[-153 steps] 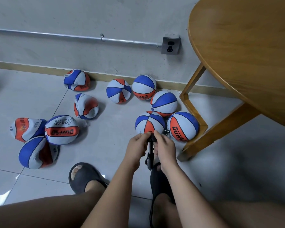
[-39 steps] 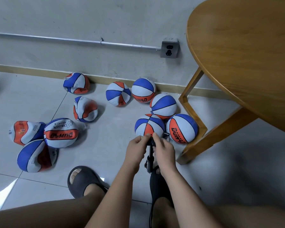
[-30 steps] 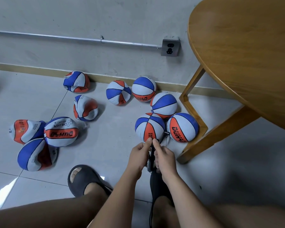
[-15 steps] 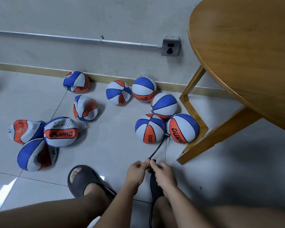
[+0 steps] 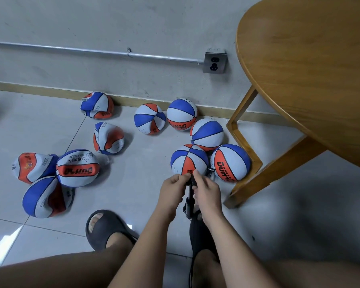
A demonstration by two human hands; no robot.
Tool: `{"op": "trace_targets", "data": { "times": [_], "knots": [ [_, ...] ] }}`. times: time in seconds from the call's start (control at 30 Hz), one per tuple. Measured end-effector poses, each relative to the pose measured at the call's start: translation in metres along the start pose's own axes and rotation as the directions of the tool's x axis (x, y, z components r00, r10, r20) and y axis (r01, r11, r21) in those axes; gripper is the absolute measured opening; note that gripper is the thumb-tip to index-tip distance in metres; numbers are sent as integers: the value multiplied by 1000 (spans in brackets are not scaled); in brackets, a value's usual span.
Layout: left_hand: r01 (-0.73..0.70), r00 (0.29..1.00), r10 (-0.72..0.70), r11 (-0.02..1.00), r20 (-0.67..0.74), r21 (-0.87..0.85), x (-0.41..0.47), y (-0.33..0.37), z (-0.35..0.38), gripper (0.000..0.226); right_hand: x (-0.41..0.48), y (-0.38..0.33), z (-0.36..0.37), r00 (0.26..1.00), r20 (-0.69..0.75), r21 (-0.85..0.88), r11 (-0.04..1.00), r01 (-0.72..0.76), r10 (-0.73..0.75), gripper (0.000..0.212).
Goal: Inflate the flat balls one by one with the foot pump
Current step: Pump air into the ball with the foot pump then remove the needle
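Blue, white and orange ball [image 5: 189, 161] sits round and full on the tiled floor [image 5: 133, 183], just beyond the foot pump [image 5: 188, 206].

Its orange panel, marked with small print, faces the camera, and a metal hose fitting [image 5: 210, 170] shows at its lower right edge. It touches two equally round balls [image 5: 231, 162], one behind and one to its right, beside a leg of the wooden table [image 5: 310, 69]. The black pump shaft stands upright. The left hand [image 5: 173, 187] and right hand [image 5: 207, 189] both curl around its top, hiding the handle. Its lower end meets the right foot's dark sandal [image 5: 200, 231]. Further left, crumpled flat balls [image 5: 77, 168] lie on the floor.
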State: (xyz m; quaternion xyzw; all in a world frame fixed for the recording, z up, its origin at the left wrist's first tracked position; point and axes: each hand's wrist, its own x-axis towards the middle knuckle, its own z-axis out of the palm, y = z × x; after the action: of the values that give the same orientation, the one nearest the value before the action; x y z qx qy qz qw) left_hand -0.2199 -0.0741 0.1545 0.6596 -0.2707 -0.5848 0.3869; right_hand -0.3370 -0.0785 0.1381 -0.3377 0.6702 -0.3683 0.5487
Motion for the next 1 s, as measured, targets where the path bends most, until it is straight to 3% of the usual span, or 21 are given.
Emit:
{"op": "trace_targets", "data": {
  "times": [0.17,0.33,0.7,1.0],
  "knots": [
    [59,995,-58,998,84,-4,-8,-16,2,43,-12,23,-8,981,75,24,984,-179,177,68],
    [90,993,-95,993,70,70,-10,-39,5,48,-15,45,-15,970,62,-61,971,-231,235,73],
    [198,980,-199,943,-24,267,0,-93,-14,48,-10,90,-18,981,27,-390,906,-165,190,67],
    [109,992,-118,976,40,188,-4,-53,-4,45,-5,56,-7,993,12,-239,964,-114,120,56]
  ]
}}
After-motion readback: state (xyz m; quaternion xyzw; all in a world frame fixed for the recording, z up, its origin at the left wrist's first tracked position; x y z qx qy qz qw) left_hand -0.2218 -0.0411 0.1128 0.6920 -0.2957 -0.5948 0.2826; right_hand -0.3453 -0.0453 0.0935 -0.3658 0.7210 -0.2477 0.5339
